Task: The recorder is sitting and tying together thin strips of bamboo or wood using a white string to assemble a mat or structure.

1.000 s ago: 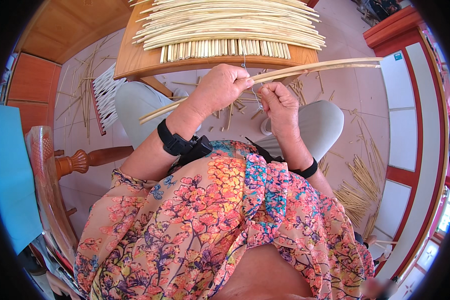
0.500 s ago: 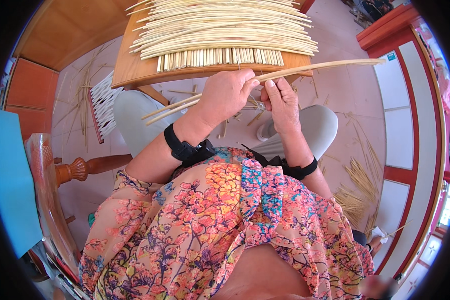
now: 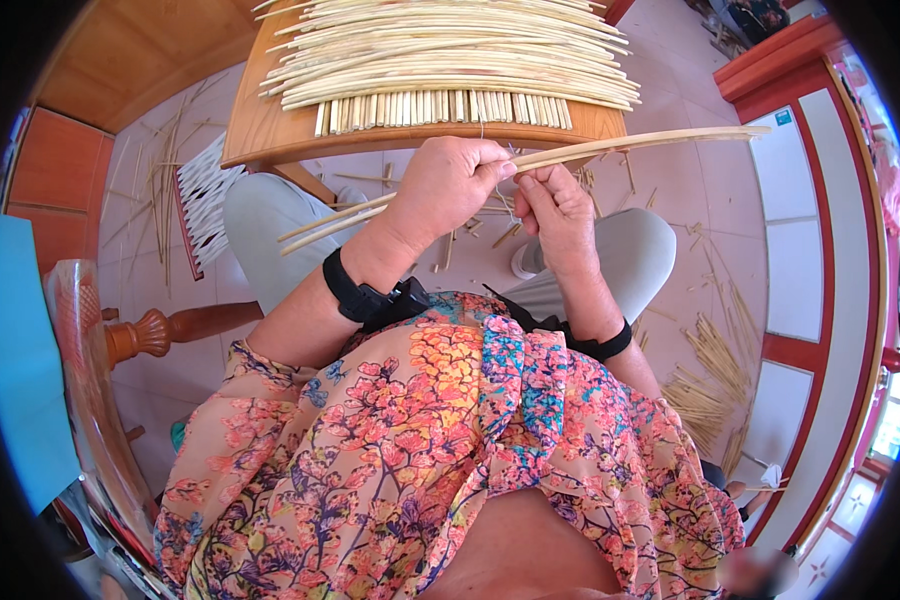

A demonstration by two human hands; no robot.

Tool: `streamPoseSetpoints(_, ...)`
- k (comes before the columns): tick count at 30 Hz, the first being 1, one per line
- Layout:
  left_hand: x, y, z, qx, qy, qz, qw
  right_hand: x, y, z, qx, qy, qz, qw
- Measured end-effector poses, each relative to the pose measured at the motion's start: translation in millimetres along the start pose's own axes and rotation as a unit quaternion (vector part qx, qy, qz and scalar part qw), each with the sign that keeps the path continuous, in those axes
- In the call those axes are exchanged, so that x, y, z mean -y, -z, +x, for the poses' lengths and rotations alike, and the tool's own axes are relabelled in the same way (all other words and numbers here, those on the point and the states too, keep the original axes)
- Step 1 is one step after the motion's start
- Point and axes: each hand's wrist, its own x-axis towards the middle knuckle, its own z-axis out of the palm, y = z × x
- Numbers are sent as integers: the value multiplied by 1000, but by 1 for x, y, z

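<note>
My left hand (image 3: 448, 180) is closed round a few long pale plant stalks (image 3: 650, 143), held crosswise just in front of the table's near edge. Their ends fan apart at the lower left; on the right they run together past my right hand. A thin white thread (image 3: 510, 192) hangs by the stalks between my hands. Just under the stalks, my right hand (image 3: 562, 210) has its fingers curled in a pinch, seemingly on this thread; the fingertips are partly hidden. On the wooden table (image 3: 255, 135) lie many long stalks (image 3: 450, 60), above a row of short cut pieces (image 3: 440, 110).
Cut scraps (image 3: 445, 250) litter the floor between my knees. More stalks (image 3: 715, 370) lie on the floor at right, beside white and red cabinets (image 3: 795, 260). A white slatted thing (image 3: 205, 200) and a turned wooden post (image 3: 155, 335) are at left. Another person's hand (image 3: 755, 495) shows at lower right.
My right hand has drawn its fingers into a tighter curl below the stalks, and the thread shows more plainly. The stalks' right end has dipped slightly. My left hand keeps its grip.
</note>
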Motion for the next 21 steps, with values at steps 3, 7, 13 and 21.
streamPoseSetpoints(3, -4, -3, -3, -16, -30, 29, 999, -2, -1, -2, -3, 3, 59, 998)
streamPoseSetpoints(7, -7, -5, -4, 6, -7, 27, 1000, 0, 1, -2, -17, -4, 66, 998)
streamPoseSetpoints(13, -5, -7, 1, -41, -40, 29, 998, 12, -1, 7, -21, 4, 37, 999)
streamPoseSetpoints(21, -6, -15, -1, -111, -139, 156, 972, 4, -6, 13, -74, 41, -6, 996)
